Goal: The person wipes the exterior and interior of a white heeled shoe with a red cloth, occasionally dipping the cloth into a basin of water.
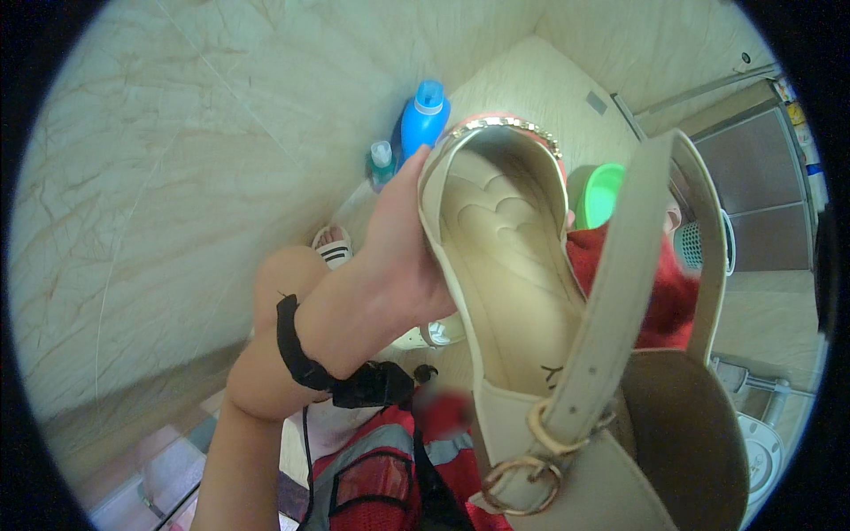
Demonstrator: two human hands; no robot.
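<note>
A beige ankle-strap shoe (498, 265) fills the middle of the head view, tilted with its toe away from me. Its insole has stitched curves, gold-coloured trim runs along the toe, and two gold-coloured buckles (522, 485) sit near the heel. My left hand (403, 243) is closed on the shoe's left side, thumb up by the toe. Bunched red fabric (660, 301) shows behind the strap; whether it is a cloth or clothing I cannot make out. Only a bit of what looks like my right hand (571, 218) shows past the shoe's right edge; its fingers are hidden.
A blue bottle (423, 124) and a small teal bottle (382, 166) stand by the left wall. A green basin (603, 196) is on the floor beyond the shoe. Below my left hand are a striped white slide (334, 252) on a foot and a pale shoe (434, 334).
</note>
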